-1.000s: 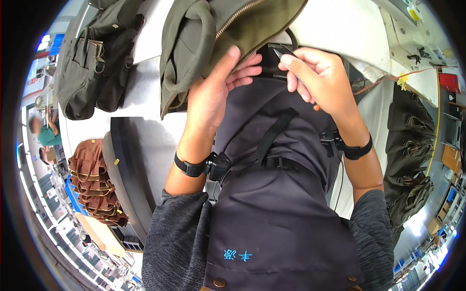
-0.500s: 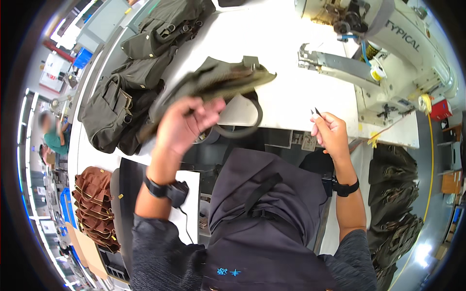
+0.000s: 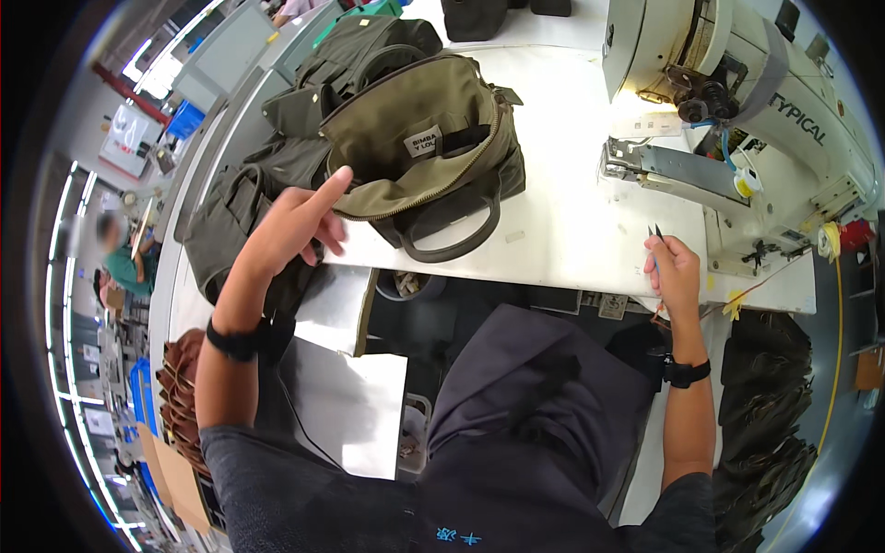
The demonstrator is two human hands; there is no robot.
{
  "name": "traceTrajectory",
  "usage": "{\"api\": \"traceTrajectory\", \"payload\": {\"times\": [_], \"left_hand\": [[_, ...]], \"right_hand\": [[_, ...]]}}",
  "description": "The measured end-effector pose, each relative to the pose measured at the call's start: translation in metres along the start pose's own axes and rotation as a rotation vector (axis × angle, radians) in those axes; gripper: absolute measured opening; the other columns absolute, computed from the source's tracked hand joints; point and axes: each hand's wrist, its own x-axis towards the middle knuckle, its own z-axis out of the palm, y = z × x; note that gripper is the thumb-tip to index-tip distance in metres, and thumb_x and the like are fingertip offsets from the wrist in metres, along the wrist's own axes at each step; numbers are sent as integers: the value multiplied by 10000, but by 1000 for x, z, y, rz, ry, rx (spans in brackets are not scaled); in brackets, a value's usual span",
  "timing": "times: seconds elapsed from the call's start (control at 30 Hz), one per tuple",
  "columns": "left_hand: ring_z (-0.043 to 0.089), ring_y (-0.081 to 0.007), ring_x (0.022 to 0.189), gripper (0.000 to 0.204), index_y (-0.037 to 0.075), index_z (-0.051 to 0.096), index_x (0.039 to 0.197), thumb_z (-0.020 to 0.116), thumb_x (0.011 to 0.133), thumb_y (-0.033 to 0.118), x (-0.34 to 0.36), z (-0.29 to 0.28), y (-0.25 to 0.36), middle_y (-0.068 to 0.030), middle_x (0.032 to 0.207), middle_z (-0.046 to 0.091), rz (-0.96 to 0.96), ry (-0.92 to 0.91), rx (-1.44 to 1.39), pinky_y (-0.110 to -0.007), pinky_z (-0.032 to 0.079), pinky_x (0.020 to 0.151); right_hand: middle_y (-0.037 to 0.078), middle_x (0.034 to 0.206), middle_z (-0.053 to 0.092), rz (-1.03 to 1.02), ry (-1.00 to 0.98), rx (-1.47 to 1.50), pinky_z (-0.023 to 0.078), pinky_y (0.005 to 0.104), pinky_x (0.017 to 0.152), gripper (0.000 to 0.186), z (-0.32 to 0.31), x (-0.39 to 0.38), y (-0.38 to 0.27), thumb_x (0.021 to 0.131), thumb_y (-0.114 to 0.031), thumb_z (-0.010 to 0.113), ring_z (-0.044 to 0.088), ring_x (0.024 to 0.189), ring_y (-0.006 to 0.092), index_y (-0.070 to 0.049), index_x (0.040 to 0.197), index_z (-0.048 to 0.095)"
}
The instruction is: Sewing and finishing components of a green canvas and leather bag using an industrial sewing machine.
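An olive green bag with dark handles and an open zipper lies on the white sewing table. My left hand is beside its left end with fingers spread and the index finger raised, touching the bag's edge, holding nothing. My right hand rests at the table's front edge, closed around small thread snips whose dark tips point up. Both wrists wear black bands.
A white industrial sewing machine stands at the right of the table. More olive bags are piled on the left. Dark bags hang lower right. Brown pieces are stacked lower left. A person sits far left.
The olive bag went from being held up in front of me to lying on the table. My left hand let it go; my right hand lowered to the table edge with the snips.
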Motion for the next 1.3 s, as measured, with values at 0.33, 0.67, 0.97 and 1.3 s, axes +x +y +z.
{"api": "traceTrajectory", "payload": {"times": [0.33,0.67,0.97,1.3], "left_hand": [[263,-425,1529,483,95,736,1045,907,711,399,4,23,5,-159,1640,343,1057,286,622,-586,256,1221],[197,-473,1549,876,134,643,1318,896,641,629,45,-11,-13,-190,1692,219,1003,419,654,-580,276,1216],[265,-472,1537,1057,86,634,1357,867,563,744,48,-7,-26,-230,1689,223,925,240,437,-559,293,1204],[417,-389,1459,750,110,704,1274,953,597,310,54,25,-26,-191,1674,277,1060,561,324,-517,388,1150]], "right_hand": [[-3,675,590,-47,64,-20,293,206,403,239,6,-1,5,1029,-231,639,415,458,24,1,1002,687],[6,676,593,-51,112,-110,306,207,403,258,12,-3,5,1036,-246,632,430,452,35,6,1012,680],[15,676,602,-27,185,-132,306,202,405,262,13,-9,6,1045,-233,623,429,447,36,21,1023,682],[20,675,613,-83,212,-116,319,209,415,260,17,-3,5,1055,-220,616,430,449,40,30,1030,685]]}}
